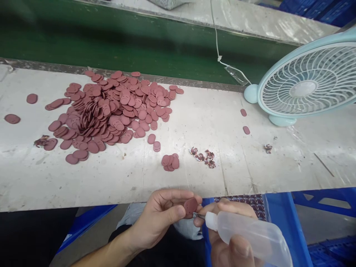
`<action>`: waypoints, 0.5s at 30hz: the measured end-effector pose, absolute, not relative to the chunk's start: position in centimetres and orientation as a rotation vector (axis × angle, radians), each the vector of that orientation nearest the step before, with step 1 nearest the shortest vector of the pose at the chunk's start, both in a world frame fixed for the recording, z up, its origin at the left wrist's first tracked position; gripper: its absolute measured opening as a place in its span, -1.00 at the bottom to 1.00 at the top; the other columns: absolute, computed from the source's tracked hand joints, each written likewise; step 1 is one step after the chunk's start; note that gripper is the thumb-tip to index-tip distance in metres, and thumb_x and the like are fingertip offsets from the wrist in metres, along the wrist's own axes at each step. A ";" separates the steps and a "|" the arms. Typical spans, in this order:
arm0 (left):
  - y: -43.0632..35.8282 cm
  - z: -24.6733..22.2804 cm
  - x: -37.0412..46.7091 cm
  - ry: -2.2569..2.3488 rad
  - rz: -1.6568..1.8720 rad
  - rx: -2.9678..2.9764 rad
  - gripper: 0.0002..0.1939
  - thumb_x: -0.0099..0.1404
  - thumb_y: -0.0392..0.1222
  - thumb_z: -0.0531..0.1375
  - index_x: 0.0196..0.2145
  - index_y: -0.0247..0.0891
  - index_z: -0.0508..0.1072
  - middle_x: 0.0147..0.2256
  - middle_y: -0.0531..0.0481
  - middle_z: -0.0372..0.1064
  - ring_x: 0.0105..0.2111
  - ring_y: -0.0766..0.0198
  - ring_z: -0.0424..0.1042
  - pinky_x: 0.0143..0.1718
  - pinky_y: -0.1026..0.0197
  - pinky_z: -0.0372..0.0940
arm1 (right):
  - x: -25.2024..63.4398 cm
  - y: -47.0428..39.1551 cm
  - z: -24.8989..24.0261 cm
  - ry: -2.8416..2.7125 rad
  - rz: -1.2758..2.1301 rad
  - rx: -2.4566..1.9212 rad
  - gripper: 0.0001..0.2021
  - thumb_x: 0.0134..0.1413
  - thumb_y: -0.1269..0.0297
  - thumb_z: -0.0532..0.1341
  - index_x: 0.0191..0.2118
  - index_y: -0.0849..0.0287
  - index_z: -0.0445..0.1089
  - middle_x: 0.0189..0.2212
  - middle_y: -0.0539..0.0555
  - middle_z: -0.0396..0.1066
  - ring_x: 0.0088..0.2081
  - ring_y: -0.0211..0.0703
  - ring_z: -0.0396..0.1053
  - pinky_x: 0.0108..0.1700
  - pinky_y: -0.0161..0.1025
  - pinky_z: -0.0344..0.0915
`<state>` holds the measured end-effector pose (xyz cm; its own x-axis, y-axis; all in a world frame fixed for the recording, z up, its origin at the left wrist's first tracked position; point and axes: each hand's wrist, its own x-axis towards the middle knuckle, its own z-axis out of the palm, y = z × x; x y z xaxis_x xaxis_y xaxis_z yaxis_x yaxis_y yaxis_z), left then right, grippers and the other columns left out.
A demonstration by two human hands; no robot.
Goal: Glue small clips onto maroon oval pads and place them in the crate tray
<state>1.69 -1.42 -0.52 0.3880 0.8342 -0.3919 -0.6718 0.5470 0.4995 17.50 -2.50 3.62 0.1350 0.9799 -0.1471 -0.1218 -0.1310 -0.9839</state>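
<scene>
My left hand [164,213] pinches a reddish-brown oval disc [190,206] between thumb and fingers, just below the table's front edge. In my right hand [236,244] is a translucent plastic bottle [250,234] with a white cap, lying sideways. Its dark thin tip points left and meets the lower edge of the disc, or is very near it. On the white table [111,181], beyond my hands, lie a small cluster of similar discs [170,162] and several small dark, tangled pieces [204,157].
A large pile of discs [122,100] covers the table's left middle. A light blue fan [304,89] stands at the right, its cable running back over a green strip [139,48]. Below the table's edge at the right is a blue crate [286,222] with discs inside.
</scene>
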 end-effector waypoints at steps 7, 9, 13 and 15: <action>-1.3 -0.3 1.6 0.671 0.991 0.245 -0.74 0.28 -0.16 0.39 -0.07 -0.20 0.65 -0.06 -0.19 0.63 -0.11 0.14 0.62 -0.14 0.27 0.45 | 19.6 0.2 2.7 -0.590 1.491 -1.021 -0.67 0.20 -0.11 0.18 -0.15 0.01 0.47 -0.49 0.00 0.45 -0.59 -0.08 0.42 -0.67 -0.21 0.32; -1.2 -0.2 1.4 0.669 0.994 0.240 -0.76 0.30 -0.19 0.37 -0.07 -0.20 0.65 -0.04 -0.19 0.62 -0.10 0.14 0.62 -0.16 0.32 0.45 | 22.3 2.4 1.6 -0.229 1.678 -0.709 -0.67 0.23 -0.03 0.16 -0.11 0.12 0.42 -0.47 -0.01 0.38 -0.56 -0.20 0.40 -0.67 -0.33 0.31; -1.0 -0.1 1.1 0.702 1.023 0.210 -0.77 0.29 -0.21 0.38 -0.08 -0.20 0.65 -0.04 -0.18 0.62 -0.10 0.15 0.63 -0.17 0.34 0.47 | 27.7 7.2 -2.4 0.442 1.989 -0.024 -0.77 0.21 0.22 0.18 -0.05 0.14 0.26 -0.51 -0.10 0.20 -0.53 -0.21 0.37 -0.54 -0.28 0.44; -1.0 -0.1 0.9 0.730 1.027 0.195 -0.77 0.28 -0.21 0.39 -0.08 -0.20 0.65 -0.04 -0.18 0.62 -0.10 0.15 0.63 -0.17 0.35 0.47 | 29.3 8.6 -3.9 0.442 2.040 0.069 -0.84 0.18 0.32 0.18 -0.12 0.09 0.23 -0.58 -0.17 0.12 -0.62 -0.25 0.31 -0.60 -0.28 0.41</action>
<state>0.91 -0.99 -0.15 0.3082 0.8324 -0.4606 -0.7085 0.5239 0.4728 29.32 8.62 -3.88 -0.4931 0.8593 -0.1361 -0.8385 -0.4277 0.3377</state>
